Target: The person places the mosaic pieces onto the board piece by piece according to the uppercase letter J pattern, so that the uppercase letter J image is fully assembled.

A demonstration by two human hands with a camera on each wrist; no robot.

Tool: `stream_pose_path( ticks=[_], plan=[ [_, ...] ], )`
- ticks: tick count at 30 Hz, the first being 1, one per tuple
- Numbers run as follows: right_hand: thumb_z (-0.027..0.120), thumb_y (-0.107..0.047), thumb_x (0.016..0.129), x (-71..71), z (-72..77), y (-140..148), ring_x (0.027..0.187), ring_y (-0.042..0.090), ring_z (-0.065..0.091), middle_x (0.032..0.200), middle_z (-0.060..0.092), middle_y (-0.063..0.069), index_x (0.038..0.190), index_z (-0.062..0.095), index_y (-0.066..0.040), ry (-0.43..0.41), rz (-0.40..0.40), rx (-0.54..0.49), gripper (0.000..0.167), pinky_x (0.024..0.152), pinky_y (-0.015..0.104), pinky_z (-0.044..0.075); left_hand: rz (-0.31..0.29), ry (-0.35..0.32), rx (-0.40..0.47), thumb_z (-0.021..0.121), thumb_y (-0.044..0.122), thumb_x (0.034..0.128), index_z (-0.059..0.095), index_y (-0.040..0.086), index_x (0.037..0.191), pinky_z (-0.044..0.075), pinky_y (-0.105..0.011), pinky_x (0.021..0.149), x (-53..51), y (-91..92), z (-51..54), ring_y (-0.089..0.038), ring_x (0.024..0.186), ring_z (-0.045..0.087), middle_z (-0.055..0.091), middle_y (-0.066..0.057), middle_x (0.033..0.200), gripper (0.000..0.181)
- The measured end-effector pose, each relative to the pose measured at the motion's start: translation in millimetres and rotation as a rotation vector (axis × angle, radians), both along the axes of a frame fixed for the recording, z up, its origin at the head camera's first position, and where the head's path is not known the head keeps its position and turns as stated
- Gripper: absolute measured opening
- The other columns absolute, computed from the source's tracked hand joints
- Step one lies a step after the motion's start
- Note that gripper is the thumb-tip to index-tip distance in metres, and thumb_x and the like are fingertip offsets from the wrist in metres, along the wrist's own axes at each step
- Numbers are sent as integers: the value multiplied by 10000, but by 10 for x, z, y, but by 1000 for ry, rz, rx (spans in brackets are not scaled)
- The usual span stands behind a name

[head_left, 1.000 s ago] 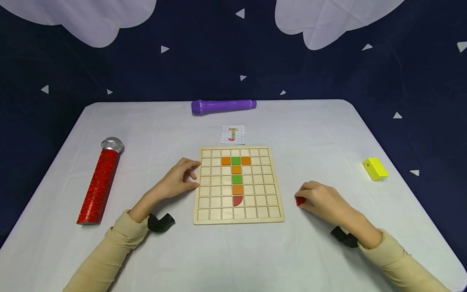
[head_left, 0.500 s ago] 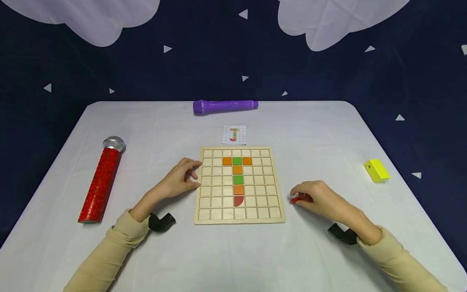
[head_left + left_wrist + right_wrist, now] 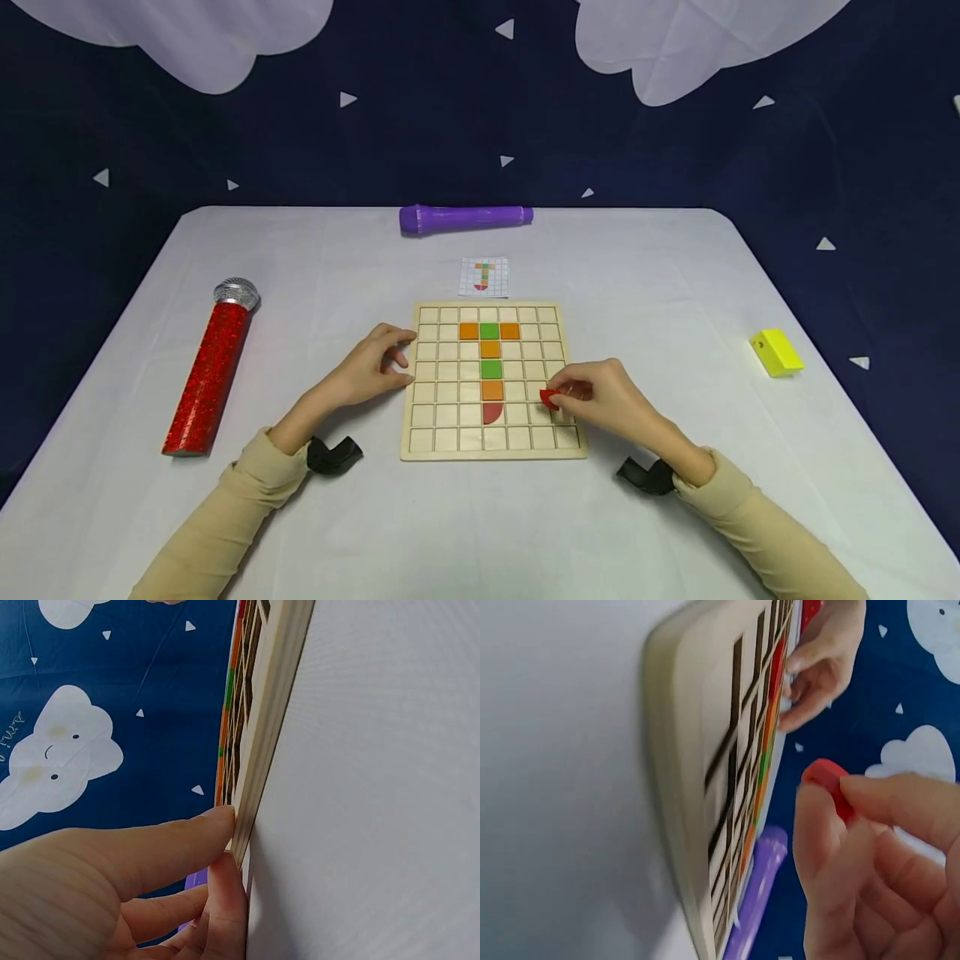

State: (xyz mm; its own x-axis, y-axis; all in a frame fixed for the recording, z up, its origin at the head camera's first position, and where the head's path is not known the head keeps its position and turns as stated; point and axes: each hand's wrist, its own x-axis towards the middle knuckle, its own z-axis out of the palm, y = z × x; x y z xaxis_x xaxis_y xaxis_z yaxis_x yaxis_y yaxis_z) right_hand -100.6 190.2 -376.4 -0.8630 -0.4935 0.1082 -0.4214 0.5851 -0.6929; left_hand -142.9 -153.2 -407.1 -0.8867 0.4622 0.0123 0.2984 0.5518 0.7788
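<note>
A wooden grid board (image 3: 450, 417) lies mid-table, with orange and green square tiles and one red quarter-round tile (image 3: 492, 412) set in a T-like shape. My right hand (image 3: 611, 400) pinches another red tile (image 3: 549, 399) between thumb and fingers, over the board's right part. The same red tile (image 3: 829, 780) shows at my fingertips in the right wrist view; its full outline is partly covered. With thumb and a finger apart, my left hand (image 3: 363, 367) touches the board's left edge (image 3: 262, 750) and holds nothing.
Behind the board lies a pattern card (image 3: 483, 277), then a purple microphone (image 3: 465, 219) near the far edge. A red glittery microphone (image 3: 210, 375) lies at the left. A yellow block (image 3: 776, 352) sits at the right.
My right hand has carried the red tile leftward from the table beside the board to above its right columns. The left hand stays at the board's edge.
</note>
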Motion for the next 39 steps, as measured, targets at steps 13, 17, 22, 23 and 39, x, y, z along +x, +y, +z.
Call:
stream_pose_path(
  ticks=[13,17,22,23,39],
  plan=[
    [680,-73,813,-46,-87,-421,537,60,588,763,718,70,856,726,-69,-117,-40,-91,63,503,194,494,10,-24,-6,685,-23,787,430,-101,1326,491,-146,660,17,-35,11,-192,848,562,460,-232,1167,602],
    [676,-70,812,-56,-109,-542,498,74,558,753,715,82,853,724,-65,-166,-40,-113,63,469,195,473,14,-37,-1,686,-21,788,430,-102,1326,495,-145,662,22,-45,0,-194,849,563,457,-232,1170,602],
    [673,-58,807,-70,-117,-688,461,91,549,752,712,91,844,717,-56,-175,-9,-109,57,441,199,469,20,-47,-3,682,-21,793,425,-96,1334,492,-148,663,28,-45,-4,-193,844,563,455,-229,1173,604],
    [673,-54,805,-76,-113,-719,460,79,548,748,712,88,841,716,-54,-158,4,-97,56,440,195,470,20,-47,-3,681,-22,793,424,-95,1335,490,-149,663,28,-44,-1,-193,842,563,456,-228,1172,604],
    [698,-122,799,-72,-136,-924,564,-37,537,651,690,-37,760,713,-113,-17,16,82,43,581,133,439,8,-25,-11,698,26,792,434,-92,1330,485,-160,678,-3,-8,19,-180,827,566,468,-216,1180,610]
  ],
)
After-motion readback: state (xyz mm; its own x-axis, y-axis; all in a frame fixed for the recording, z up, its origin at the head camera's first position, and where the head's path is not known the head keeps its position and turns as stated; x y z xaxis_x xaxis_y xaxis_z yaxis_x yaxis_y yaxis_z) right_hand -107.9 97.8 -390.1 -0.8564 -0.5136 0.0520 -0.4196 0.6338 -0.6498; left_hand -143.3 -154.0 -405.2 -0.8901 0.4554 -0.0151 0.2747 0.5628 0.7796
